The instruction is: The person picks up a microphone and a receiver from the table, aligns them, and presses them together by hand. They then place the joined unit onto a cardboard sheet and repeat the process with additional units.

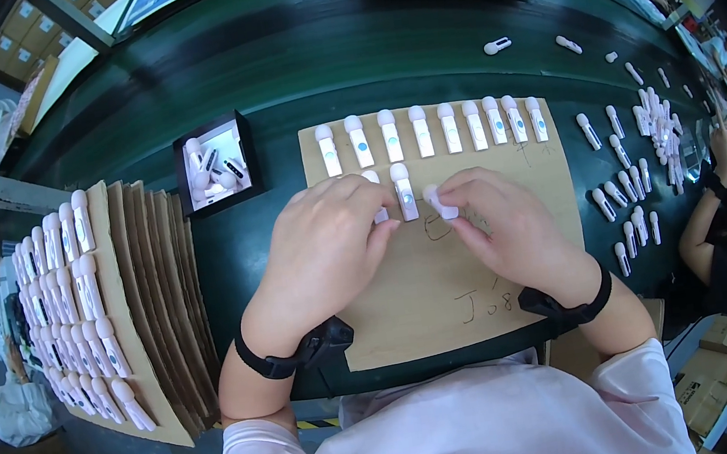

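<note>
A brown cardboard sheet lies in front of me with a row of white, round-headed wand-shaped devices along its far edge. One more device lies in a second row, between my hands. My left hand is closed around another such device, which shows partly past the fingers at the left of that second row. In my right hand a further white device is pinched between thumb and fingers, its lower part hidden by the hand.
At left stands a stack of cardboard sheets, its top covered with rows of similar devices. A black box holds several loose ones. More devices lie scattered on the green table at right, near a co-worker's arm.
</note>
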A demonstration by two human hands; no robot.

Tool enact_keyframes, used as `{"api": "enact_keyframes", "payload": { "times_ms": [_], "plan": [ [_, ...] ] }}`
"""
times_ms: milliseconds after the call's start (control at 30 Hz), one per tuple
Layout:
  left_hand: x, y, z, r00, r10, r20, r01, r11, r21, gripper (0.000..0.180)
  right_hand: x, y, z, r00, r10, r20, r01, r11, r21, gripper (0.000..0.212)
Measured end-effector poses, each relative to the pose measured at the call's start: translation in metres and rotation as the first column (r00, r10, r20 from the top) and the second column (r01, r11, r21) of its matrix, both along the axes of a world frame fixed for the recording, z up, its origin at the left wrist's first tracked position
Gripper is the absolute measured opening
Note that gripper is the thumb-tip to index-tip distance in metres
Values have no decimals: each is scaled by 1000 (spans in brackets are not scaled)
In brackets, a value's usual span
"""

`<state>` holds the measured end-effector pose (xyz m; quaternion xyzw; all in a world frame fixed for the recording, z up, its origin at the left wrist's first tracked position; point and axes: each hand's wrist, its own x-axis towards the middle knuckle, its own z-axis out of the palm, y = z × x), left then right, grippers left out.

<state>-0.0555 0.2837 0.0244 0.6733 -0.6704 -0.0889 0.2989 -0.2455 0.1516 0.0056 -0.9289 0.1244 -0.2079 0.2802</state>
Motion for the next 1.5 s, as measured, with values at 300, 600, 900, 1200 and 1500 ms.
{"api": "enact_keyframes", "payload": {
  "times_ms": [300,600,900,1200,1500],
  "plan": [
    [4,2,-1,988,91,123,-108,985,137,12,-5,0,-13,971,58,-231,-101,978,-180,22],
    [-2,2,3,997,36,65,-45,987,154,13,4,-8,-24,969,-54,-242,6,981,-195,23],
    [-19,5,-1,981,-171,-94,189,953,237,17,10,-40,3,973,-41,-228,10,991,-134,24],
    [-30,1,-17,947,-299,-115,320,899,298,18,67,-171,7,818,-372,-439,227,910,-348,25],
    [-32,3,-20,942,-317,-114,336,909,246,21,116,-224,-18,672,-475,-568,78,808,-584,26]
  ]
}}
